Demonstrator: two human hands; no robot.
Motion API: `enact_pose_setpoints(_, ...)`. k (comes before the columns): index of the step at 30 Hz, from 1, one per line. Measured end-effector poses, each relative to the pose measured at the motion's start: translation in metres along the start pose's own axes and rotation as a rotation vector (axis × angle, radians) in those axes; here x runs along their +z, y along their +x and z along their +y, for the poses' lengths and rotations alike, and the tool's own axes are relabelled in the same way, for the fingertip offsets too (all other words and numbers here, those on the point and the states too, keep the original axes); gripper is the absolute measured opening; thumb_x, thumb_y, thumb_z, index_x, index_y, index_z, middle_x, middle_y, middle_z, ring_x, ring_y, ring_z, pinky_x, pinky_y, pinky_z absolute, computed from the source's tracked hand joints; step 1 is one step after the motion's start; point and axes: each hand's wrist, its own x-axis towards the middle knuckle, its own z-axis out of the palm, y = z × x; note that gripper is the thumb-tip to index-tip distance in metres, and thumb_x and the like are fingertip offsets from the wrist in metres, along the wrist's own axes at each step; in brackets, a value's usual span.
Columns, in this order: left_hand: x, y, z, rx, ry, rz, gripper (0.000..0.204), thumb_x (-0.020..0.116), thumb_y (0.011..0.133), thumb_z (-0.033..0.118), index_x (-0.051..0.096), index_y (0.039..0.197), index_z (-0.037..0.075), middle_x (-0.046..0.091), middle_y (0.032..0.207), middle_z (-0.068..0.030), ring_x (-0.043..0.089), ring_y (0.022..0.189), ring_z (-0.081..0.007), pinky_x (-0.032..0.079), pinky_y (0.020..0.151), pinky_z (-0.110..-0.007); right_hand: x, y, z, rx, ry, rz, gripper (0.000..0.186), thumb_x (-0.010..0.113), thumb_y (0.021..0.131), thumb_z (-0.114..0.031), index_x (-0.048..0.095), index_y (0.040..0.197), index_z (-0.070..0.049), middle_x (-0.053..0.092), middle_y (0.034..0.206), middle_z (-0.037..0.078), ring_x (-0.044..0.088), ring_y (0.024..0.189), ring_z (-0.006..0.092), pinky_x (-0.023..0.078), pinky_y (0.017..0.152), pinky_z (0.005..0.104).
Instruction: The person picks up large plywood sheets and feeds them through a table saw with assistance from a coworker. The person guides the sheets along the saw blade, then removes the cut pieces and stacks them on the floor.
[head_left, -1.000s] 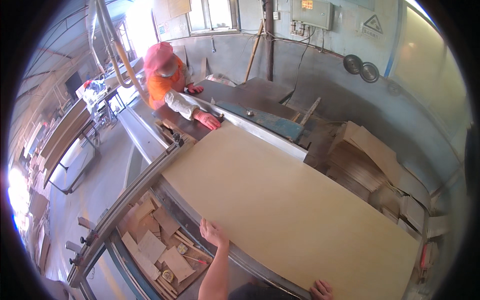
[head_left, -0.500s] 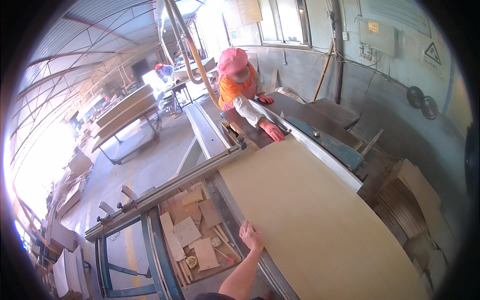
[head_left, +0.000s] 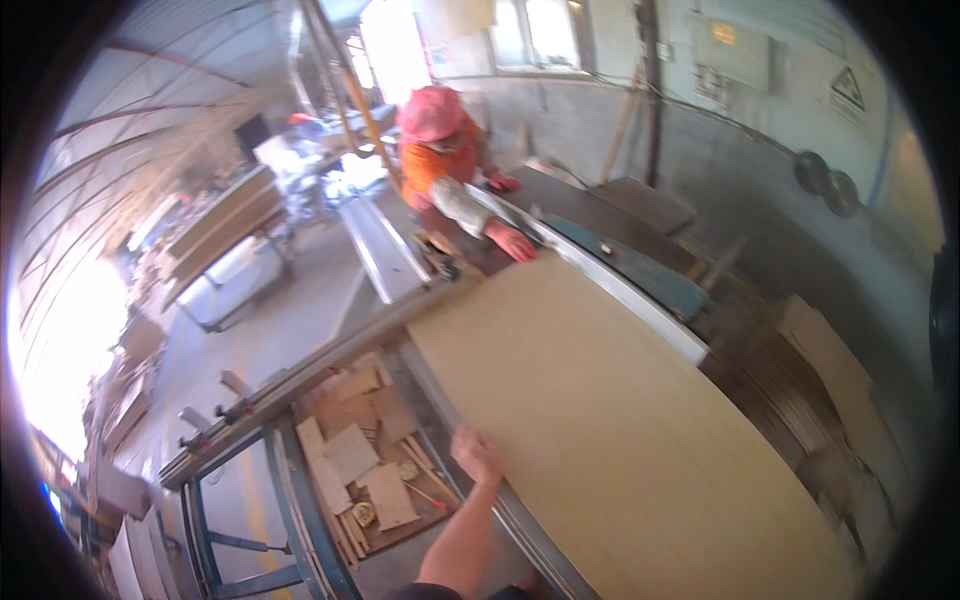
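A large, pale wooden panel (head_left: 610, 420) lies flat on the saw table, its right side running along a metal fence (head_left: 640, 310). My left hand (head_left: 477, 456) is at the panel's left edge, with fingers bent round that edge; motion smears them a little. My right hand is out of view. At the far end, a co-worker (head_left: 440, 150) in a pink cap and orange top leans over the table. One of that person's red-gloved hands (head_left: 511, 241) rests by the panel's far edge, the other (head_left: 502, 181) on the dark table beyond the fence.
A metal crossbar (head_left: 330, 350) with stops spans the left side. Below it, a shelf holds offcuts (head_left: 388, 495) and a yellow tape measure (head_left: 362, 515). Stacked boards (head_left: 790, 400) stand at the right. Farther left, a bench carries long boards (head_left: 225, 215).
My view has swung, so the whole scene sits farther left and slightly higher, with blur. My left hand stays at the panel's edge; the co-worker's hands look much the same.
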Motion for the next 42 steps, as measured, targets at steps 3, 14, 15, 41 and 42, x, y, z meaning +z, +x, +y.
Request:
enact_pose_setpoints(3, 0.002, -0.001, -0.023, 0.030, -0.044, 0.125, 0.022, 0.067, 0.089, 0.015, 0.073, 0.101, -0.002, 0.072, 0.121, -0.0206, 0.066, 0.116, -0.0396, 0.050, 0.101, -0.049, 0.027, -0.007, -0.004, 0.140, 0.030, 0.088, 0.032, 0.075, 0.091, -0.012, 0.072, 0.123, -0.010, 0.070, 0.130, 0.018, 0.068, 0.118, 0.0355, 0.055, 0.092, 0.0476)
enact_pose_setpoints(14, -0.002, -0.003, -0.003, -0.044, -0.042, 0.022, 0.029, 0.061, 0.096, 0.019, 0.074, 0.116, 0.002, 0.070, 0.130, -0.0179, 0.061, 0.128, -0.0349, 0.043, 0.111, -0.047, 0.020, -0.010, -0.003, 0.143, 0.021, 0.099, 0.026, 0.071, 0.092, -0.009, 0.075, 0.118, -0.007, 0.068, 0.133, 0.020, 0.067, 0.119, 0.0359, 0.054, 0.096, 0.0467)
enact_pose_setpoints(15, -0.002, -0.003, -0.004, -0.040, -0.035, 0.027, 0.029, 0.061, 0.096, 0.019, 0.074, 0.115, 0.001, 0.070, 0.129, -0.0178, 0.062, 0.128, -0.0349, 0.043, 0.110, -0.047, 0.022, -0.012, -0.003, 0.136, 0.024, 0.101, 0.026, 0.070, 0.092, -0.010, 0.075, 0.118, -0.007, 0.068, 0.133, 0.020, 0.067, 0.119, 0.0360, 0.054, 0.096, 0.0468)
enact_pose_setpoints(41, 0.009, -0.003, -0.009, -0.027, -0.024, 0.076, 0.027, 0.061, 0.094, 0.019, 0.074, 0.104, -0.003, 0.071, 0.126, -0.0191, 0.064, 0.124, -0.0356, 0.047, 0.107, -0.047, 0.054, -0.033, 0.004, 0.221, 0.099, 0.119, 0.027, 0.071, 0.093, -0.010, 0.074, 0.119, -0.004, 0.066, 0.136, 0.023, 0.066, 0.119, 0.0399, 0.055, 0.094, 0.0475)
enact_pose_setpoints(42, 0.010, -0.002, -0.009, -0.038, -0.032, 0.065, 0.028, 0.062, 0.094, 0.020, 0.074, 0.104, -0.003, 0.071, 0.127, -0.0189, 0.063, 0.124, -0.0356, 0.047, 0.108, -0.047, 0.048, -0.028, 0.004, 0.204, 0.097, 0.120, 0.028, 0.071, 0.093, -0.010, 0.074, 0.120, -0.004, 0.066, 0.135, 0.023, 0.066, 0.119, 0.0401, 0.055, 0.094, 0.0479)
